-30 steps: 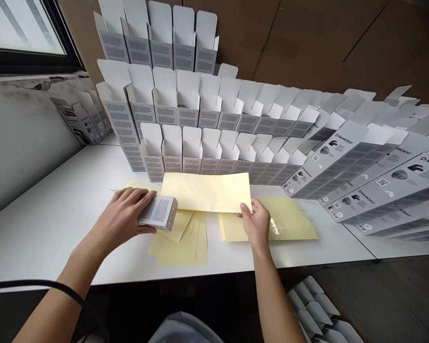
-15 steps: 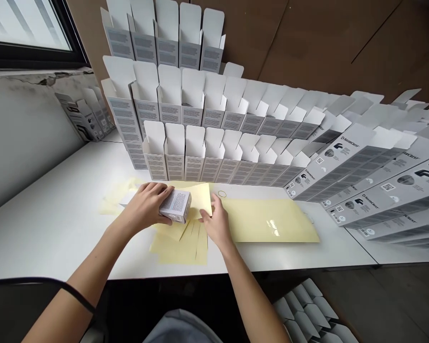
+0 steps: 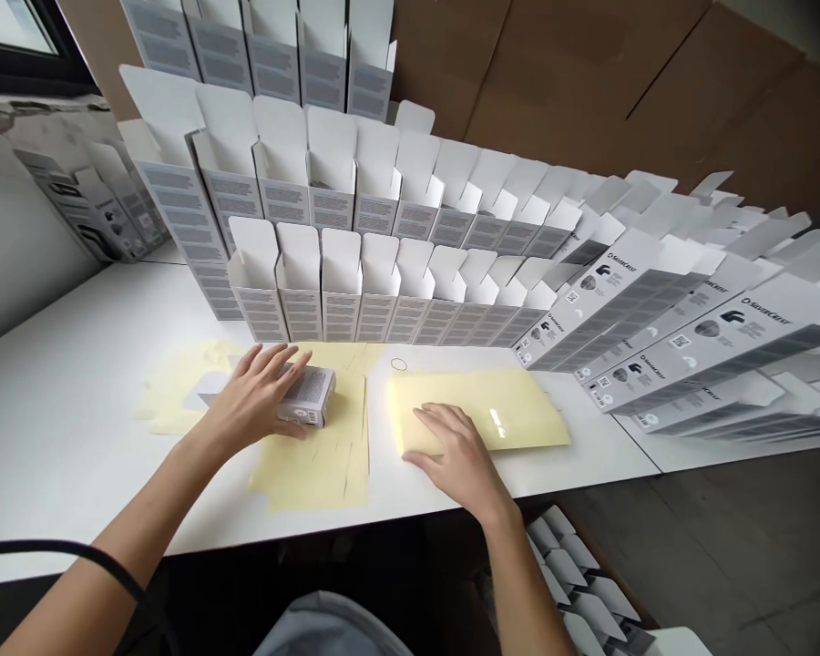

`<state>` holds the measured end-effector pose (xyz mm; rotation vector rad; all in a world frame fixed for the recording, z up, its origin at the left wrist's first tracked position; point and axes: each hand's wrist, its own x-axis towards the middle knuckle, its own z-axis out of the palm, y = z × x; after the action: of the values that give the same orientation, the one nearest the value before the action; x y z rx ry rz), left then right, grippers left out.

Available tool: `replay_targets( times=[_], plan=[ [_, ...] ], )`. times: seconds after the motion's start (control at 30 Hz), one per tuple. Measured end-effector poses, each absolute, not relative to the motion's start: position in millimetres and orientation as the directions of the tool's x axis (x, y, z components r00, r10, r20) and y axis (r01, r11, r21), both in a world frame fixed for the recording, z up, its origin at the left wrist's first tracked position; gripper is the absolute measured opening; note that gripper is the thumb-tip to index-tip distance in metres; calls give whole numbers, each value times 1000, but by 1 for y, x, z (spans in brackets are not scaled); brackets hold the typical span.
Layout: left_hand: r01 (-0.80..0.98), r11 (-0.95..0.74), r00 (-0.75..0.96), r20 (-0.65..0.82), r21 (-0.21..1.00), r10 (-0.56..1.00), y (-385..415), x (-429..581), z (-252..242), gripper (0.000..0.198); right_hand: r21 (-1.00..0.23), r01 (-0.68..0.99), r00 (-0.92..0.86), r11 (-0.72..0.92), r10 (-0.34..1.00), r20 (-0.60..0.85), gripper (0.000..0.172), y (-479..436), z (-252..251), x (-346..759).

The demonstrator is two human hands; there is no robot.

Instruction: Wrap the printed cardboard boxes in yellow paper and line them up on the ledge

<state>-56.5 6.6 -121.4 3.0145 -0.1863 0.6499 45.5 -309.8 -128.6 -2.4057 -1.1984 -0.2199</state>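
My left hand lies around a small grey-and-white cardboard box, with fingers over its far side and the thumb at its near side. The box rests on its side on loose yellow sheets, and a pale open flap sticks out at its left end. My right hand is spread open, palm down, at the left part of a glossy yellow sheet stack. Nothing shows between its fingers. A yellow rubber band lies just beyond the stack.
Rows of open-topped cartons stand along the back of the white table. More printed cartons stand at the right. Below the table edge are further open cartons. A black cable crosses at lower left.
My right hand has let go of the yellow sheet near the box and moved right onto the glossy stack. My left hand stays at the box. The camera view has shifted.
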Motion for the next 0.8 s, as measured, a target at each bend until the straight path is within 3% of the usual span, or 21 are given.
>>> replay_targets(
  times=[0.07, 0.13, 0.17, 0.23, 0.33, 0.43, 0.53, 0.67, 0.8],
  plan=[
    [-221, -969, 837, 531, 108, -132, -20, -59, -112, 87, -271, 820, 571, -504, 749, 335, 55, -332, -139, 47],
    [-290, -902, 832, 550, 319, -73, -55, -59, -105, 50, -253, 852, 524, -459, 762, 381, 43, -343, -149, 47],
    [-284, -844, 874, 484, 454, -34, -72, -57, -104, 35, -255, 866, 500, -430, 760, 414, 40, -345, -153, 46],
    [-140, -704, 979, 202, 696, 4, -103, -49, -107, 33, -276, 884, 468, -378, 742, 480, 39, -346, -158, 46],
    [97, -455, 992, -124, 885, -31, -128, -35, -121, 36, -311, 887, 462, -341, 671, 580, 41, -340, -160, 46],
    [230, -170, 971, -237, 958, -24, -133, -24, -132, 41, -274, 896, 435, -350, 558, 707, 38, -329, -161, 45],
    [285, -4, 959, -285, 959, 9, -130, -18, -134, 44, -206, 895, 395, -395, 489, 778, 32, -319, -163, 46],
    [326, 61, 940, -331, 943, 84, -122, -13, -133, 44, -215, 883, 428, -418, 530, 732, 23, -318, -164, 46],
    [340, -14, 940, -340, 940, 9, -115, -9, -130, 41, -251, 878, 462, -408, 585, 667, 33, -324, -161, 47]
  ],
)
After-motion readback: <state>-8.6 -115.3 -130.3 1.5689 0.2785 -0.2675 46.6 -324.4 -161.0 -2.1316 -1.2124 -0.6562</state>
